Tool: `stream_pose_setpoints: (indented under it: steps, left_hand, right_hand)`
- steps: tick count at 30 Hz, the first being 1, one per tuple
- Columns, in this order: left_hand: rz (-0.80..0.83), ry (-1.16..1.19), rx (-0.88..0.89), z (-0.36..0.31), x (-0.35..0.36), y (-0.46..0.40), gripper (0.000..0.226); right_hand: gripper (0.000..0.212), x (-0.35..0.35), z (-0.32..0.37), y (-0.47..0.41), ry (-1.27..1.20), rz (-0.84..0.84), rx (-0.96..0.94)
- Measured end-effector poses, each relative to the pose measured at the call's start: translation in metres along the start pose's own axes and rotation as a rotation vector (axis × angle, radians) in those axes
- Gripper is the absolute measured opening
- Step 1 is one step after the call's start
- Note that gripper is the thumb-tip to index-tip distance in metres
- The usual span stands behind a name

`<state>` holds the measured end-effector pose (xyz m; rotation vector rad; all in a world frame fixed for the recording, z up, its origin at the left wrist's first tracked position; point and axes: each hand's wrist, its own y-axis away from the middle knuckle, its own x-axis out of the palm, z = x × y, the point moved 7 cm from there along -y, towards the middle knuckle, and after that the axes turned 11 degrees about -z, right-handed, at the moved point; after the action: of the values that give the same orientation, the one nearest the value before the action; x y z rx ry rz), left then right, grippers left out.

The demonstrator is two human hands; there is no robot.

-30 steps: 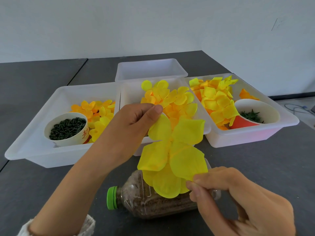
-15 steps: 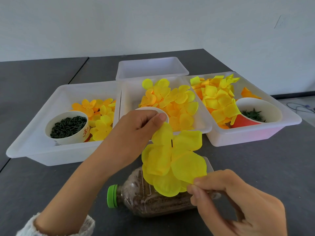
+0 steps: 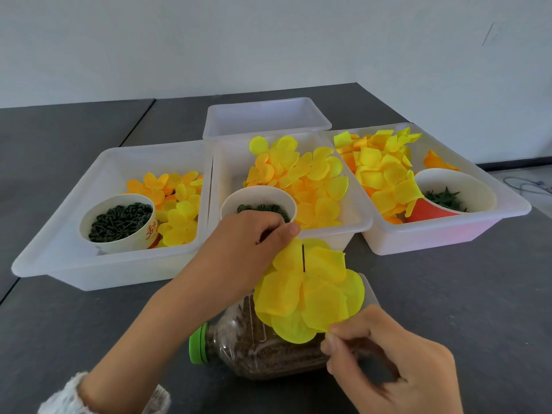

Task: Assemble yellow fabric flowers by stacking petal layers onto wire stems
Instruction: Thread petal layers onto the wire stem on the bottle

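two hands [image 3: 388, 363] pinch layered yellow petals [image 3: 310, 294] (crinkled) — dark stem [image 3: 303, 258] poking through.

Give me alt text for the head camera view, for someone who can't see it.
Two hands hold a yellow petal layer threaded on a dark wire stem: the left hand pinches its top edge, the right hand its bottom. Below lies a green-capped bottle; behind sit white trays of petals.

White fuzzy knit sleeve cuff [image 3: 71, 395]
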<state>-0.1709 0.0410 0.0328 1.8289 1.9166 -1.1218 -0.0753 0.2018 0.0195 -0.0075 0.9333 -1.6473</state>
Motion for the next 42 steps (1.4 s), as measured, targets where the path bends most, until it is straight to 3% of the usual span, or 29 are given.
stream_pose_setpoints:
  steps: [4, 13, 20, 25, 28, 31, 36, 42]
  left_hand:
    - [0.02, -0.092, -0.001, 0.004, 0.004, 0.001, 0.049]
    - [0.054, -0.142, 0.038, -0.001, 0.011, 0.004, 0.044]
    - [0.094, 0.268, -0.173, 0.001, 0.005, -0.001, 0.049]
    - [0.17, 0.329, -0.252, 0.003, 0.006, 0.003, 0.082]
    - [0.213, 0.337, -0.227, -0.001, 0.002, 0.009, 0.063]
    - [0.256, 0.464, -0.287, -0.002, 0.003, 0.014, 0.023]
    - [0.258, 0.54, -0.318, 0.002, 0.004, 0.01, 0.04]
    - [0.277, 0.55, -0.332, 0.001, 0.008, 0.009, 0.045]
  right_hand:
    - [0.012, -0.001, -0.001, -0.001, -0.05, -0.082, -0.034]
    - [0.018, 0.003, -0.005, 0.0, -0.05, -0.068, 0.039]
    - [0.012, -0.004, -0.001, 0.001, -0.17, -0.089, 0.045]
    - [0.011, -0.008, 0.001, 0.0, -0.226, -0.102, 0.046]
    - [0.01, -0.007, -0.003, 0.0, -0.289, -0.095, 0.136]
    - [0.016, 0.0, -0.009, 0.001, -0.438, -0.08, 0.269]
    - [0.016, 0.005, -0.009, -0.003, -0.612, -0.097, 0.345]
    - [0.015, 0.003, -0.006, -0.001, -0.538, -0.162, 0.328]
